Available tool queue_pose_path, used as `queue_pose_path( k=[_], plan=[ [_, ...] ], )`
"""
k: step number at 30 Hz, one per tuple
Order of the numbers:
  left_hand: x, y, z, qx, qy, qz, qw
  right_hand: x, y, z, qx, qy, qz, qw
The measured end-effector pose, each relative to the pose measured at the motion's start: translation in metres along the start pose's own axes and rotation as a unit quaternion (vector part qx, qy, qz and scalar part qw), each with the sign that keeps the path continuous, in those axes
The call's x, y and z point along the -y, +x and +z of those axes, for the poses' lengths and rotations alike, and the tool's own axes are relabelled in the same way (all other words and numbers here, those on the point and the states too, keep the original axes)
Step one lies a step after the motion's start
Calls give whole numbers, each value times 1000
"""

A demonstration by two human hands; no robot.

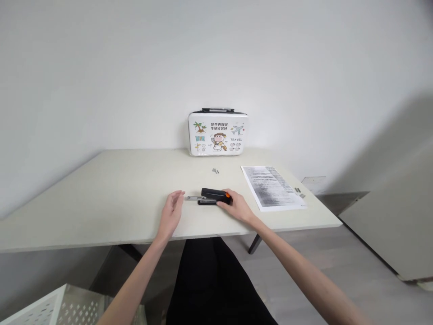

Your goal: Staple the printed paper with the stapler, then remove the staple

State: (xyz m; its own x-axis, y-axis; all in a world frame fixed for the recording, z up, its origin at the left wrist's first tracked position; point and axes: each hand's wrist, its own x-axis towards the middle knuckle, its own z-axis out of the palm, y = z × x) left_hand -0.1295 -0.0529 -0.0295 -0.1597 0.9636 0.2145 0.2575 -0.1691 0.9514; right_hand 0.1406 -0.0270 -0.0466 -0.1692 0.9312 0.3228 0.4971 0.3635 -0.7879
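A black stapler (213, 195) with an orange part at its rear lies on the table, its metal staple tray (194, 198) sticking out to the left. My right hand (237, 205) grips the stapler's rear end, thumb along the near side and fingers over the back. Just left of the tray's tip, my left hand (172, 210) rests at the table with fingers loosely bent; nothing shows in it, and a small gap appears between fingertips and tray. Beyond the stapler lie small staple strips (215, 171).
A white carry case (218, 135) with cartoon prints stands against the wall. A printed sheet (274, 188) lies to the right, with more staple strips (299, 192) beside it near the table (101, 198) edge. Below left is a white perforated basket (61, 307).
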Motion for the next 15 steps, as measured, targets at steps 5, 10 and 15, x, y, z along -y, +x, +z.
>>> queue_pose_path(
  k=[5, 10, 15],
  plan=[
    [-8, -2, 1, -13, -82, -47, 995, 3, -8, 2, -48, -12, -34, 998],
    [-30, 10, 15, 15, -343, -218, 914, 28, -30, -15, -135, -66, -221, 964],
    [-49, 29, 40, 51, -479, -364, 797, 46, -39, -34, -193, -176, -349, 900]
  ],
)
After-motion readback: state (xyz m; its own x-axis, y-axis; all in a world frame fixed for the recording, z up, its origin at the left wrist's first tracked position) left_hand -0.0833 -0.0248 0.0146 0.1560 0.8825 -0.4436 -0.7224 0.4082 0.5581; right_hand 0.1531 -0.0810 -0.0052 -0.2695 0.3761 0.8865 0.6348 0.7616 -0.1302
